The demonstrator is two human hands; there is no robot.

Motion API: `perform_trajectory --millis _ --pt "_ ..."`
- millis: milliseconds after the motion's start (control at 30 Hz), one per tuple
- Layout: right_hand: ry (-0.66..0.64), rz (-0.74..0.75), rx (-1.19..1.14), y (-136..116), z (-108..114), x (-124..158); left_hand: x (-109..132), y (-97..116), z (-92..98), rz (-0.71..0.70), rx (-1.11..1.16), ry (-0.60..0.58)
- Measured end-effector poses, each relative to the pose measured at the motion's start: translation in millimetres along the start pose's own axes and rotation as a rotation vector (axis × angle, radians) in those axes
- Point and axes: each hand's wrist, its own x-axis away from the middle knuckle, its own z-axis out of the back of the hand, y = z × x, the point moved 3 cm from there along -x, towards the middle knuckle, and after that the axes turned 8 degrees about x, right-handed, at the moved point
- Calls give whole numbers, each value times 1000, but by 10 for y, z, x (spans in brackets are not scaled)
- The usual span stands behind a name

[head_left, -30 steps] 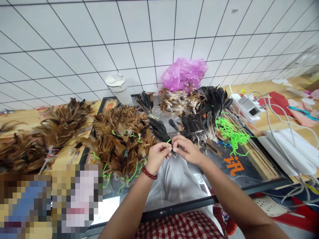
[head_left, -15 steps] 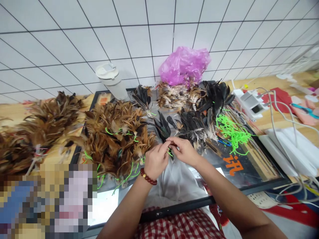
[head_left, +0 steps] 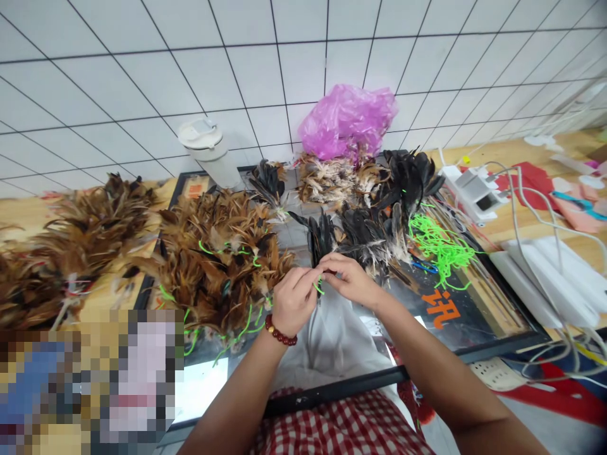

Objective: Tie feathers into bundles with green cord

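Observation:
Both hands meet over the front middle of the dark-framed board. A small bunch of black feathers point(head_left: 320, 235) points away from me, its quill ends between my fingers with a short green string point(head_left: 318, 289) around or beside them. My left hand point(head_left: 294, 300), with a red bead bracelet at the wrist, pinches the bunch from the left. My right hand point(head_left: 348, 276) is closed on it from the right, fingertips touching those of the left. Brown feather bunches point(head_left: 222, 253) with green strings lie to the left, and loose black feathers point(head_left: 370, 237) lie just beyond my right hand.
A tangle of green string point(head_left: 441, 249) lies right. Behind stand a lidded cup point(head_left: 211, 155) and a pink plastic bag point(head_left: 348, 120). More brown feathers point(head_left: 102, 221) lie far left. A white power adapter point(head_left: 477, 193), cables and white packets point(head_left: 550, 284) are at the right.
The black feathers between my hands have turned more upright and their tips have swung to the right. Both hands stay pinched together, with small finger movements. The view has shifted slightly.

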Motion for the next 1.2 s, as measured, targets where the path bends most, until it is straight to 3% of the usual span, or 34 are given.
perform_trajectory --millis 333,567,1033,1200 --pt "32 -90 -96 -3 41 -4 -24 -55 -29 159 109 -2" --pt "-78 -91 -223 -15 107 17 -32 -57 -43 196 156 23" --pt "54 -17 0 26 122 -21 -58 -45 -7 235 227 83" --pt "21 -44 -99 22 100 10 -55 -43 -1 239 220 103"
